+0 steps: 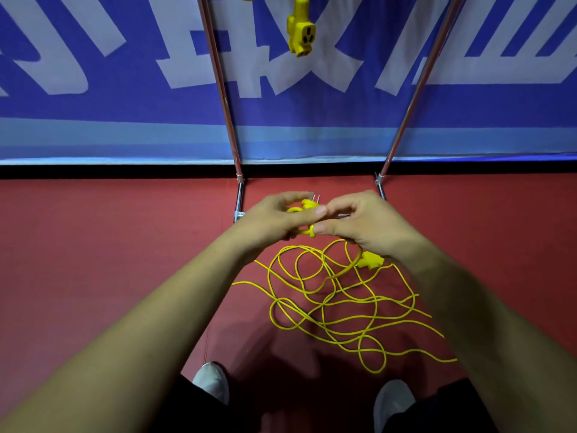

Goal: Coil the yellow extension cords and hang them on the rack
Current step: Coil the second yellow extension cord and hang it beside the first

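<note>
A yellow extension cord (327, 304) lies in loose tangled loops on the red floor between my arms. My left hand (274, 218) is shut on its plug end (307, 204), whose metal prongs point up and right. My right hand (365, 223) pinches the cord just beside the plug, and a thicker stretch of cord hangs from it toward a yellow socket block (370, 260) on the floor. Another yellow socket head (300, 29) hangs from above between the two metal rack poles (223, 89).
The rack's second pole (415, 89) slants up to the right; both poles stand on feet at the base of a blue banner wall (125, 120). My two white shoes (212, 381) are at the bottom, close to the cord's loops.
</note>
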Demonstrator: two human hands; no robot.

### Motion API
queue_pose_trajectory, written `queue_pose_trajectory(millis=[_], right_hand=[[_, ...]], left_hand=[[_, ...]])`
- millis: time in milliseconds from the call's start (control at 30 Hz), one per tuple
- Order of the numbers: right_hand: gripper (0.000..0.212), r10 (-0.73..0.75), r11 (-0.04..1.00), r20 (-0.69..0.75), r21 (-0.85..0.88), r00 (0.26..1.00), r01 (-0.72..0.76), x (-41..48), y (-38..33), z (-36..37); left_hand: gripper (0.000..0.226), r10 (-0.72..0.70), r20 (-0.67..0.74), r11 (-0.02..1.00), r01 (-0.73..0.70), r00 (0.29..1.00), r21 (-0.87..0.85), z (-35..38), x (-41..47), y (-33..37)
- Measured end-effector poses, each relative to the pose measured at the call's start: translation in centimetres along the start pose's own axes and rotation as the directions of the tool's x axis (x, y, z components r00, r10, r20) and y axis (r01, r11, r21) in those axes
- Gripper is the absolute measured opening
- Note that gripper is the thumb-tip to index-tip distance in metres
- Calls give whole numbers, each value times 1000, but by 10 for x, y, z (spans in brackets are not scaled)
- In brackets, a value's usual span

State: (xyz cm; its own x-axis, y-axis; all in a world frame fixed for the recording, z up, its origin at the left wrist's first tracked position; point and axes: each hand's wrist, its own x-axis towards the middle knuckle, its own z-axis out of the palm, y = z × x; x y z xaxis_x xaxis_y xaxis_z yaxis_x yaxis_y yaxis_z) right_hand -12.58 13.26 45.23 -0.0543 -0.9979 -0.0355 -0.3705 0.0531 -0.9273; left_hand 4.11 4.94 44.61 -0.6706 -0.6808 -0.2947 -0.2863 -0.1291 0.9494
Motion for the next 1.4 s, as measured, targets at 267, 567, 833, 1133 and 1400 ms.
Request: queue_pose_trajectory(millis=[267, 567, 833, 1133, 1400], right_hand=[[10, 81, 993, 46, 79, 996, -84, -3, 2, -4], [17, 305, 932, -98, 233, 947, -276, 6, 22, -7], [24, 407, 813, -222, 531, 886, -241, 7, 25, -20], [18, 298, 782, -18, 579, 955, -233, 5, 19, -12], [23, 260, 697, 108, 666, 960, -264, 2, 8, -19]], left_hand=[[17, 194, -193, 980, -200, 962, -11, -9, 2, 6], [31, 346, -240, 927, -370, 907, -62, -2, 3, 0], [61, 348, -170, 931, -361, 922, -49, -11, 4, -2], [25, 3, 100, 1000, -2, 995, -15, -5, -1, -4], [9, 5, 137, 909, -62, 991, 413, -21, 4, -10]])
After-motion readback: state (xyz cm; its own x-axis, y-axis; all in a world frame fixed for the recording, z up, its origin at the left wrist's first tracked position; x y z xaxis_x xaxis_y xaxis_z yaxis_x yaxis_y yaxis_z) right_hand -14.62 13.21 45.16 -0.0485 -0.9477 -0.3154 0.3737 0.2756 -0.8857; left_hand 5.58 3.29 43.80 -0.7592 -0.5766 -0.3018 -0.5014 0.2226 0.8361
